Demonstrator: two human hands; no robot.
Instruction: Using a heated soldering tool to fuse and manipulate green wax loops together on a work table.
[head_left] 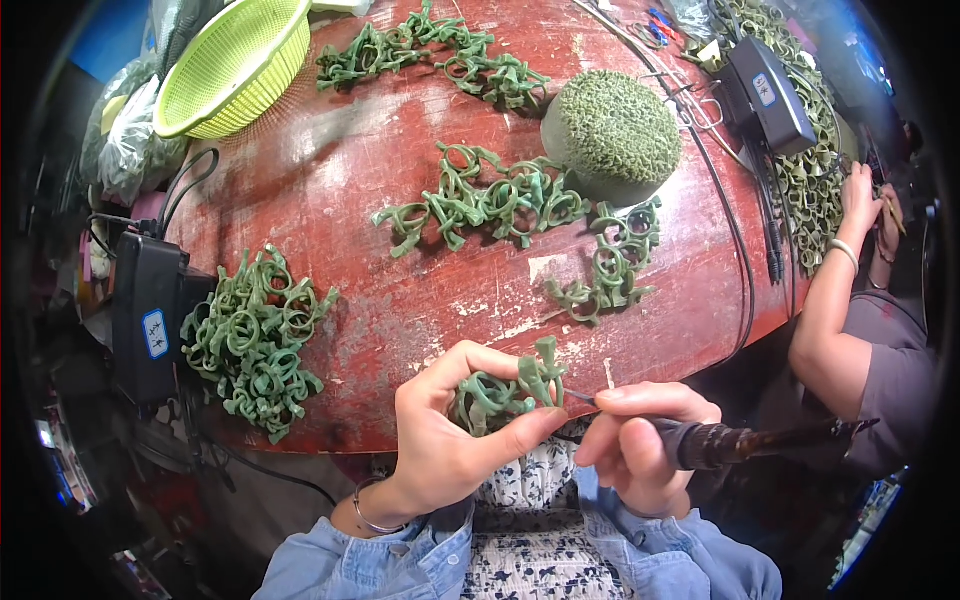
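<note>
My left hand (450,420) is closed around a small bunch of green wax rings (487,398). One ring with a flared top (542,368) stands up between its thumb and fingers. My right hand (650,440) grips a wax pen (720,446) with a thick dark handle, held almost level. Its thin metal tip (580,397) points left and lies close to the held rings; whether it touches them I cannot tell. Ahead on the red table lie more clusters of green rings (490,200), with one (610,265) nearer my right hand and a big heap (260,340) at the left.
A round block with a rough green top (620,130) stands at the back right. A yellow-green plastic basket (235,70) is at the back left. Black boxes with cords sit at left (150,310) and right (765,95). Another person's arm (835,290) works over rings (810,190) at right.
</note>
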